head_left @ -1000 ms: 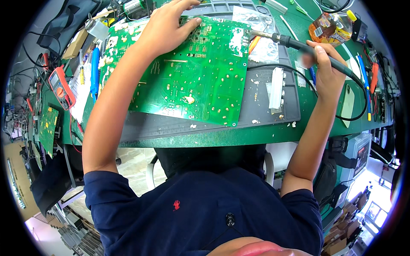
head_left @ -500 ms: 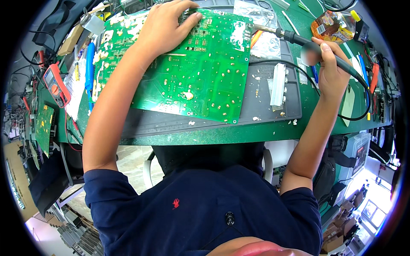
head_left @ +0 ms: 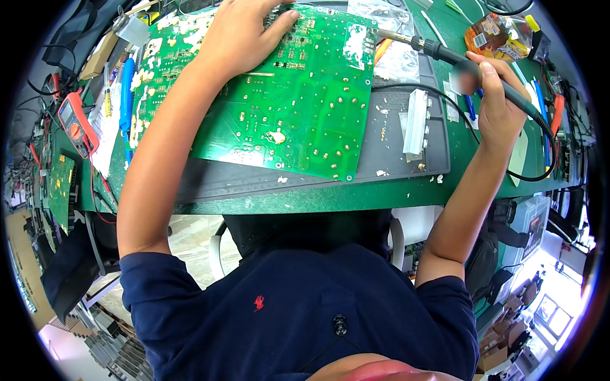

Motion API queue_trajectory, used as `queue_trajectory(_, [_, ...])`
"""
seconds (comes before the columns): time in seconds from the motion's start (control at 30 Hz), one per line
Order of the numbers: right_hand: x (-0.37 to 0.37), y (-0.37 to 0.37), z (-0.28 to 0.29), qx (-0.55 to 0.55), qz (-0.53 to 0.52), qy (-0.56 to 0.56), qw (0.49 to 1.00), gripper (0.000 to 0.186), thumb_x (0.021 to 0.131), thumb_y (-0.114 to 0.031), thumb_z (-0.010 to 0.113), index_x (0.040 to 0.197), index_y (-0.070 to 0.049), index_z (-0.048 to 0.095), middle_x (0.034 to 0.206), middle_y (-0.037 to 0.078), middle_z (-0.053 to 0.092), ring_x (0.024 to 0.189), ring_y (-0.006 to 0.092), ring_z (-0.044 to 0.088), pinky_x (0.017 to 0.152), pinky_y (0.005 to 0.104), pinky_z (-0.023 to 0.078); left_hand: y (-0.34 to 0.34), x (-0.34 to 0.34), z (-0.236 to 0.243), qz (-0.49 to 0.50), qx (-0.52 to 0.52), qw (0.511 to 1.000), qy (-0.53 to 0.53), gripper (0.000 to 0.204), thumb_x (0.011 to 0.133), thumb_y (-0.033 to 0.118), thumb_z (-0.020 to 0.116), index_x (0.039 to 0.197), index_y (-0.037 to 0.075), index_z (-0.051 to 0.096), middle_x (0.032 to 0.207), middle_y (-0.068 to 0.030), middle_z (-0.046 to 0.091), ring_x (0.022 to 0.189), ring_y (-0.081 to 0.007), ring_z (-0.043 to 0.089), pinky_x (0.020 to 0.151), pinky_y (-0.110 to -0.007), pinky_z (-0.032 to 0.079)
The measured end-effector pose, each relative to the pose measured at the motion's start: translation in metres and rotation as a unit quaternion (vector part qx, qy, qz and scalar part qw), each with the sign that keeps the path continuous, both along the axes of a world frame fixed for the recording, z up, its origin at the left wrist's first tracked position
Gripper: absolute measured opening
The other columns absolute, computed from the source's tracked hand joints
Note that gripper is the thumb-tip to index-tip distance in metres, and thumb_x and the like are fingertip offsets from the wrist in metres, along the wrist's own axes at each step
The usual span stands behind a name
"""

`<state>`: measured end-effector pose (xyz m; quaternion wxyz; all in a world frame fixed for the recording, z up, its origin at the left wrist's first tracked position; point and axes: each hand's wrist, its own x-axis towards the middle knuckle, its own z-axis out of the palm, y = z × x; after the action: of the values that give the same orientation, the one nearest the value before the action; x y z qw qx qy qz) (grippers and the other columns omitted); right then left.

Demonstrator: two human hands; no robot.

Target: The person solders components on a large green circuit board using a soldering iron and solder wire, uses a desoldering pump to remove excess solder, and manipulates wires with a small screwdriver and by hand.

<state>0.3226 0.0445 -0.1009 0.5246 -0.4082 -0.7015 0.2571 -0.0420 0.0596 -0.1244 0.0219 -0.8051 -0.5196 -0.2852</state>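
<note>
A large green circuit board (head_left: pixel 298 120) lies tilted on a grey mat, with whitish patches along its left side and at its far right corner. My left hand (head_left: pixel 244 35) holds the board at its far edge, thumb laid across the surface; the other fingers run partly out of the picture. In my right hand (head_left: pixel 499 95) is a soldering iron (head_left: pixel 448 56), gripped like a pen. Its metal tip points left, close to the whitish patch at the board's far right corner. Whether the tip touches the board I cannot tell.
The grey mat (head_left: pixel 413 168) bears a pale strip (head_left: pixel 416 124) and small crumbs right of the board. The iron's black cable loops around my right wrist. Left stand a red multimeter (head_left: pixel 77 124) and a blue tool (head_left: pixel 127 95); a snack bag (head_left: pixel 492 38) lies far right.
The whole view has shifted slightly. Both hands keep their hold, and the soldering iron stays near the same corner of the board.
</note>
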Motion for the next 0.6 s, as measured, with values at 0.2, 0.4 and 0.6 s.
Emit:
queue_trajectory(0.2, [-0.0006,0.0010,-0.0013,-0.014,0.013,0.024,1.000,0.026,0.097,-0.013,0.063,0.106,0.008,0.075,0.076,0.013,0.071,0.064,0.0136,0.064,0.063,0.0253,0.052,0.0022,-0.0003,-0.0019,-0.031,0.065,0.997,-0.005,0.026,0.096,0.023,0.065,0.113,0.003,0.068,0.098,-0.0164,0.066,0.095,-0.0357,0.062,0.091,-0.044,0.046])
queue_trajectory(0.4, [-0.0028,-0.0029,0.0032,0.009,0.011,-0.001,1.000,0.025,0.096,-0.012,0.063,0.106,0.008,0.075,0.076,0.013,0.072,0.065,0.0143,0.066,0.063,0.0252,0.053,0.0015,-0.0011,-0.0027,-0.040,0.072,0.997,0.002,0.024,0.094,0.019,0.066,0.112,0.003,0.067,0.097,-0.0164,0.065,0.096,-0.0364,0.061,0.092,-0.045,0.046])
queue_trajectory(0.6, [-0.0079,-0.0079,0.0065,0.027,0.003,-0.025,0.999,0.024,0.096,-0.011,0.063,0.104,0.007,0.076,0.075,0.012,0.072,0.063,0.0138,0.066,0.062,0.0243,0.053,0.0013,0.0021,0.0026,-0.059,0.075,0.995,-0.019,0.019,0.093,0.014,0.066,0.108,0.002,0.069,0.096,-0.0166,0.067,0.092,-0.0369,0.062,0.088,-0.044,0.048])
